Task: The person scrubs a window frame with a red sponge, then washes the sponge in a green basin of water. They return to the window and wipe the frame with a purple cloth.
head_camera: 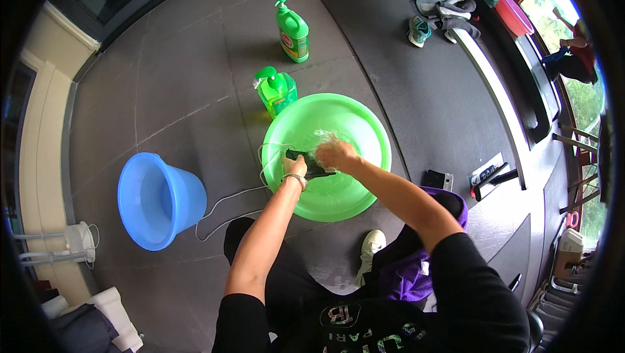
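A light green plastic basin [383, 126] with water in it sits on the floor before me. My left hand [295, 164], wearing a bracelet, grips a black flat object [318, 173] over the basin. Its exact kind is unclear. My right hand [337, 153] is just right of the object, blurred amid splashing water; whether it holds anything is hidden. A thin white cord [229, 195] loops over the basin's left rim near my left hand and trails across the floor. A green pump bottle [277, 94] stands against or close to the basin's far left side.
Farther off stands a taller green pump bottle [294, 35]. A blue bucket [190, 196] is to the left. Purple cloth [407, 277] drapes by my right leg. A dark scraper-like tool [437, 180] lies right of the basin. Another person [578, 55] is by the windows.
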